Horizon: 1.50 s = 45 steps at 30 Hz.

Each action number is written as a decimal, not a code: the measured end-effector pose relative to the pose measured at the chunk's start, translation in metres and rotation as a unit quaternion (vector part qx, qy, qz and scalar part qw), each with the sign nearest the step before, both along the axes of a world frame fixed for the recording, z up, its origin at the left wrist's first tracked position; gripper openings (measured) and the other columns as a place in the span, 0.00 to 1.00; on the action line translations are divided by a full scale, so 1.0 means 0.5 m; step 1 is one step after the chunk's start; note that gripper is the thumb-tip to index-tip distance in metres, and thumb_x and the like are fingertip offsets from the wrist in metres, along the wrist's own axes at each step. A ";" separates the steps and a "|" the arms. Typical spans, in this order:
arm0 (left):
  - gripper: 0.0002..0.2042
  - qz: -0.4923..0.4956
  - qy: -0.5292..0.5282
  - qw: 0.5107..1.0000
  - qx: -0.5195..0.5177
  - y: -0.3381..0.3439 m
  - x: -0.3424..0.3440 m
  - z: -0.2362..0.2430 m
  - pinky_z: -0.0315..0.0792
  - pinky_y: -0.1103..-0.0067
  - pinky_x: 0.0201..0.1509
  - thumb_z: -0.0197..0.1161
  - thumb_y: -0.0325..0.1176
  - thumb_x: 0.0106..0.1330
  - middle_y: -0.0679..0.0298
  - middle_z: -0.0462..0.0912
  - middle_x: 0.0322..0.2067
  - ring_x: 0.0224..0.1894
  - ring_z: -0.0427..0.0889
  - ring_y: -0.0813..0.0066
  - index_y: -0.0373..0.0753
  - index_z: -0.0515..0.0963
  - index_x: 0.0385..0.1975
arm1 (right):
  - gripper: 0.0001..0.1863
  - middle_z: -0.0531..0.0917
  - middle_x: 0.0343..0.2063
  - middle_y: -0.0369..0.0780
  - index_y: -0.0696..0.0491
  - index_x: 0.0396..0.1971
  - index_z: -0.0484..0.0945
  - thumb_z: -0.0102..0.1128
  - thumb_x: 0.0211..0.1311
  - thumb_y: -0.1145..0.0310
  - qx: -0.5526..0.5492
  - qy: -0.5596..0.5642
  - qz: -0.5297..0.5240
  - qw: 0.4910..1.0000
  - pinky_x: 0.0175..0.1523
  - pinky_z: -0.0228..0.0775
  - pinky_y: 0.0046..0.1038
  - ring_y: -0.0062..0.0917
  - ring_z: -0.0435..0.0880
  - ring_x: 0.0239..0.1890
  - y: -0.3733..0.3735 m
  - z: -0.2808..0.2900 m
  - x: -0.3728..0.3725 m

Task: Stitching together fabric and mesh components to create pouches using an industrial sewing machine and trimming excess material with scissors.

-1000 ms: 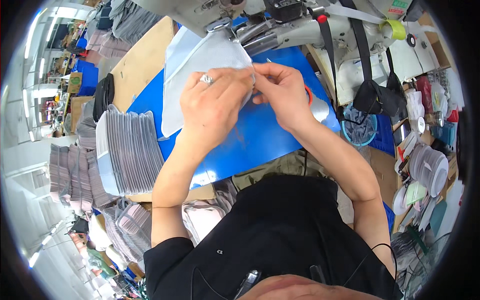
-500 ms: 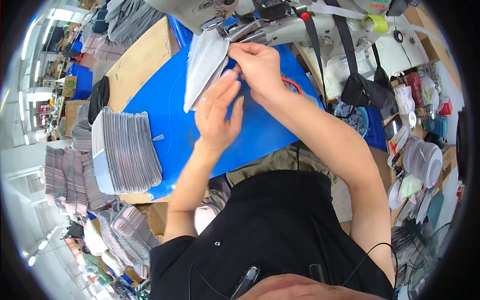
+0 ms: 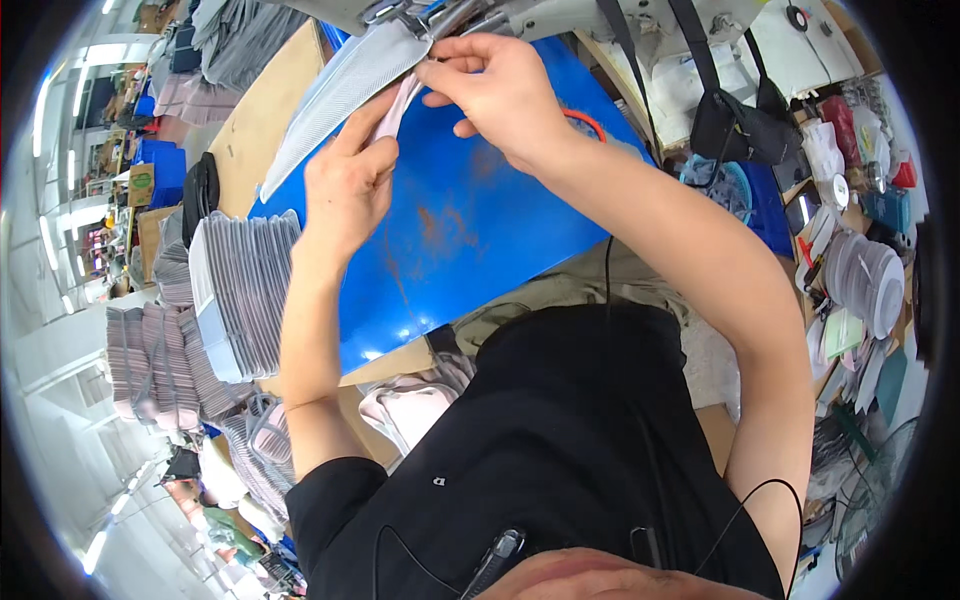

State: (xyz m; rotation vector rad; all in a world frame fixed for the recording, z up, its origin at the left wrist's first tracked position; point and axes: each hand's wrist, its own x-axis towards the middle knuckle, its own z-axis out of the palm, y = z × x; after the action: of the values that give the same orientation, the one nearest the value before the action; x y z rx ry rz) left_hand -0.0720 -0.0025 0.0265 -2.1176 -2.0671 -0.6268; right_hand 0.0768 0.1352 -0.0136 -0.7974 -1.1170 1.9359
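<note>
Both hands on the grey fabric piece (image 3: 345, 85) at the sewing machine (image 3: 480, 15).

The piece lies slanted across the top of the blue table (image 3: 470, 240), its upper end tucked up by the machine. Right hand (image 3: 500, 95) pinches that upper end, fingers closed on a pale edge of the cloth. Left hand (image 3: 345, 190) is open, fingers stretched up against the piece's lower side. Just left of the table, a stack of grey pieces (image 3: 245, 290) stands on edge. A black bag (image 3: 735, 130) hangs off to the right.
</note>
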 end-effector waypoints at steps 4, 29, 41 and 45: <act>0.06 -0.115 0.067 0.988 -0.071 0.025 0.023 0.095 0.77 0.69 0.37 0.60 0.18 0.53 0.57 0.85 0.47 0.35 0.82 0.50 0.36 0.73 0.27 | 0.19 0.87 0.36 0.39 0.62 0.51 0.83 0.69 0.63 0.69 0.243 -0.120 0.035 0.962 0.26 0.70 0.19 0.16 0.83 0.30 0.021 -0.013 0.005; 0.20 -0.057 0.300 0.951 0.052 0.037 0.079 0.158 0.76 0.71 0.41 0.69 0.34 0.61 0.65 0.82 0.50 0.37 0.85 0.62 0.49 0.78 0.54 | 0.06 0.85 0.23 0.40 0.58 0.29 0.85 0.59 0.62 0.75 -0.032 -0.021 0.168 0.985 0.26 0.70 0.30 0.27 0.82 0.22 0.042 -0.018 -0.002; 0.37 -0.118 0.411 0.878 -0.213 0.081 -0.084 0.193 0.77 0.71 0.31 0.61 0.26 0.67 0.63 0.73 0.35 0.27 0.79 0.65 0.64 0.63 0.75 | 0.17 0.89 0.34 0.43 0.62 0.48 0.85 0.67 0.59 0.74 0.015 0.030 0.068 0.997 0.28 0.72 0.22 0.22 0.87 0.31 0.014 -0.018 0.030; 0.39 -0.130 0.408 0.879 -0.209 0.079 -0.073 0.199 0.78 0.71 0.29 0.61 0.23 0.64 0.63 0.73 0.35 0.25 0.79 0.66 0.65 0.63 0.75 | 0.19 0.86 0.36 0.37 0.60 0.55 0.83 0.67 0.66 0.69 0.022 0.014 0.113 0.993 0.30 0.66 0.17 0.14 0.80 0.32 0.013 -0.016 0.035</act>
State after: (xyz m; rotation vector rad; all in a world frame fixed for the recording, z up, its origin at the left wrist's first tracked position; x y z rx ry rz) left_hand -0.1087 0.0369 0.1258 -2.2876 -1.5124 0.6820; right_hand 0.0943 0.1418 -0.0216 -0.6394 -1.2742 2.0934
